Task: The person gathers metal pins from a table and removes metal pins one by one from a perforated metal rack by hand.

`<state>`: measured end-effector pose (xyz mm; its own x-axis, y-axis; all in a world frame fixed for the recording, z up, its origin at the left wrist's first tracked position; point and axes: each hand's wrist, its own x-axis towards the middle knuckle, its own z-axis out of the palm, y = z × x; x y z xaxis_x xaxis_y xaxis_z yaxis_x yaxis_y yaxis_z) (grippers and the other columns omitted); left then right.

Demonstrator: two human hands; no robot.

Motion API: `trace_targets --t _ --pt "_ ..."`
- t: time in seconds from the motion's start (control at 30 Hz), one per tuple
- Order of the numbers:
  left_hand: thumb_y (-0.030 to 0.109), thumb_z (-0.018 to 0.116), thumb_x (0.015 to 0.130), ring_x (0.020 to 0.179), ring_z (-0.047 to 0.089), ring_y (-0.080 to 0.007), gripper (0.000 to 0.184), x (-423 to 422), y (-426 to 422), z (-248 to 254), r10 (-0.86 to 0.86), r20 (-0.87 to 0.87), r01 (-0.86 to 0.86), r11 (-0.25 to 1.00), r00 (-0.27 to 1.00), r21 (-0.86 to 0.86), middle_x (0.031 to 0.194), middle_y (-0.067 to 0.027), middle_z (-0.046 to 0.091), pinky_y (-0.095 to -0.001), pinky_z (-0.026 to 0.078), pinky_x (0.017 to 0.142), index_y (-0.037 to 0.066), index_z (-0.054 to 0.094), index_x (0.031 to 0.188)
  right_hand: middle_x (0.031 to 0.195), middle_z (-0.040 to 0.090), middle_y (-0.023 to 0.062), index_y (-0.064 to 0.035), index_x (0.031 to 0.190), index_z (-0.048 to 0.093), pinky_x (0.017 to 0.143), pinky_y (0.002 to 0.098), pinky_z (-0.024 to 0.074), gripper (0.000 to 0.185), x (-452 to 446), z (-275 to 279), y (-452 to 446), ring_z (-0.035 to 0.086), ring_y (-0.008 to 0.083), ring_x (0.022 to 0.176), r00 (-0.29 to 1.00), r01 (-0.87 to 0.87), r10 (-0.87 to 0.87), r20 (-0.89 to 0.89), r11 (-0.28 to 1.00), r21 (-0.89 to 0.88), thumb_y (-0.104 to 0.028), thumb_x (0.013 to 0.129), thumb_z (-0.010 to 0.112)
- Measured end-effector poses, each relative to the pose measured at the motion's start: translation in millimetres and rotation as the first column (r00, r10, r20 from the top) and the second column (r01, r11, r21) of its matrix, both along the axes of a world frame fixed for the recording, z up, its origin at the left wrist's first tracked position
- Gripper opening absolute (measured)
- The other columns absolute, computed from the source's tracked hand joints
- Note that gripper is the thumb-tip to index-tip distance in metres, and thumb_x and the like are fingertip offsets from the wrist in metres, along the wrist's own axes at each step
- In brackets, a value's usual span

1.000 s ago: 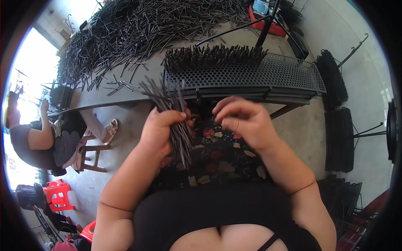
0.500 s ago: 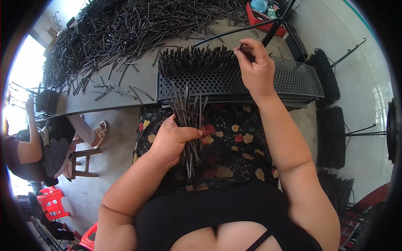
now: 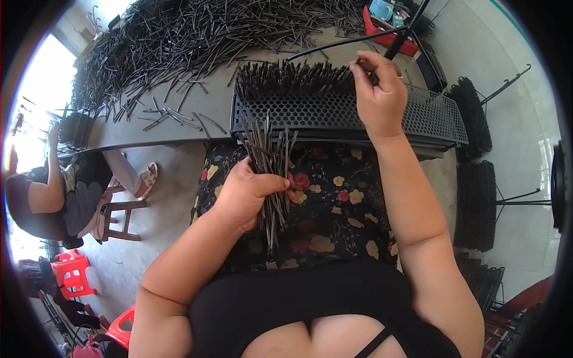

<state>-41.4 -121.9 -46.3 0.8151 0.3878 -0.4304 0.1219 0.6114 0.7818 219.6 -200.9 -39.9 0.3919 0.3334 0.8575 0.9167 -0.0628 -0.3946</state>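
Observation:
My left hand [image 3: 248, 194] is wrapped round a bundle of thin dark strips [image 3: 274, 209], held upright over the floral cloth on my lap. Over the perforated metal rack [image 3: 322, 116], my right hand [image 3: 380, 89] is raised with thumb and fingertips pinched together beside the right end of the standing strips. What it pinches is too small to make out. Many dark strips [image 3: 286, 80] stand packed along the rack's back left part, and its holes show bare toward the right.
A large heap of loose strips [image 3: 179, 45] covers the table behind. A red bin [image 3: 391, 39] and a black metal stand are at the back right. Dark bristly racks [image 3: 476, 206] line the right wall. Another person [image 3: 80, 197] sits at the left near red stools [image 3: 73, 273].
My right hand has gone from near my lap up to the rack, its fingers now pinched. My left hand keeps the bundle, shifted slightly down and right. The view has shifted a little.

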Motion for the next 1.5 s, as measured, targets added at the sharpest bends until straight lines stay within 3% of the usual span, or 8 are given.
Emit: trace_targets --t 0.1,0.43,0.8,1.07,1.17,1.23,1.3,1.5 --pt "-0.005 0.063 0.075 0.071 0.066 -0.0227 0.031 -3 -3 0 0.019 0.013 -0.019 1.000 1.000 -0.003 0.088 -0.0120 0.067 -0.0325 0.055 0.066 -0.003 0.061 0.106 0.084 0.071 0.0077 -0.0074 0.101 0.069 0.071 0.0286 0.0541 0.023 -13 7 2 0.069 0.0197 0.077 0.975 -0.144 0.151 -0.162 0.988 0.059 0.001 0.080 0.075" --pt "-0.007 0.065 0.077 0.068 0.066 -0.0224 0.028 2 -4 -2 0.050 0.029 -0.050 0.999 0.998 0.010 0.085 -0.0109 0.066 -0.0340 0.056 0.066 -0.001 0.060 0.103 0.091 0.070 0.0073 -0.0064 0.106 0.068 0.075 0.0273 0.0542 0.026 -36 -2 24 0.069 0.0162 0.084 0.952 -0.292 0.288 -0.098 0.956 -0.022 0.003 0.082 0.075" --pt "-0.007 0.064 0.077 0.068 0.067 -0.0231 0.027 -9 14 -14 0.180 -0.030 -0.182 0.980 0.983 -0.079 0.084 -0.0120 0.066 -0.0335 0.058 0.064 -0.001 0.058 0.102 0.071 0.068 0.0021 -0.0116 0.092 0.069 0.074 0.0354 0.0495 0.020 -53 -13 78 0.066 0.0217 0.072 0.931 -0.365 0.364 -0.020 0.930 -0.045 -0.004 0.075 0.076" --pt "-0.007 0.064 0.077 0.066 0.066 -0.0224 0.027 -2 18 -20 0.106 -0.015 -0.107 0.989 0.994 -0.099 0.084 -0.0113 0.066 -0.0333 0.057 0.062 -0.002 0.060 0.103 0.098 0.069 -0.0019 -0.0122 0.093 0.075 0.091 0.0410 0.0442 0.019 -65 -9 64 0.062 0.0224 0.101 0.961 -0.231 0.260 0.098 0.943 -0.239 -0.005 0.076 0.076" --pt "-0.007 0.064 0.077 0.067 0.067 -0.0229 0.027 -5 21 -21 0.132 0.018 -0.128 0.981 0.991 -0.143 0.085 -0.0114 0.066 -0.0340 0.057 0.063 -0.001 0.060 0.103 0.115 0.067 0.0086 -0.0081 0.116 0.068 0.088 0.0323 0.0492 0.033 -79 31 39 0.061 0.0207 0.108 0.860 -0.487 0.451 -0.239 0.865 -0.119 -0.001 0.084 0.070" --pt "-0.006 0.064 0.077 0.068 0.067 -0.0234 0.027 -6 22 -21 0.127 0.015 -0.123 0.981 0.992 -0.152 0.086 -0.0116 0.067 -0.0343 0.057 0.063 0.000 0.059 0.103 0.127 0.063 0.0132 -0.0068 0.132 0.058 0.090 0.0337 0.0507 0.048 -85 70 23 0.060 0.0232 0.115 0.504 -0.792 0.766 -0.399 0.594 0.142 -0.001 0.085 0.070" --pt "-0.006 0.065 0.077 0.068 0.067 -0.0239 0.027 -5 20 -15 0.106 0.011 -0.103 0.982 0.994 -0.160 0.087 -0.0118 0.067 -0.0346 0.057 0.063 0.000 0.059 0.103 0.132 0.059 0.0181 -0.0029 0.140 0.049 0.095 0.0354 0.0499 0.058 -89 103 17 0.057 0.0273 0.123 0.295 -0.896 0.921 -0.256 0.360 0.261 0.000 0.085 0.070" --pt "-0.001 0.066 0.076 0.070 0.066 -0.0238 0.030 -2 13 -25 0.171 -0.038 -0.174 0.980 0.984 -0.095 0.089 -0.0097 0.066 -0.0348 0.057 0.065 0.002 0.060 0.105 0.131 0.060 0.0175 -0.0030 0.139 0.050 0.095 0.0351 0.0499 0.058 -93 101 -63 0.057 0.0267 0.123 0.396 -0.866 0.876 -0.277 0.456 0.206 0.000 0.084 0.071"
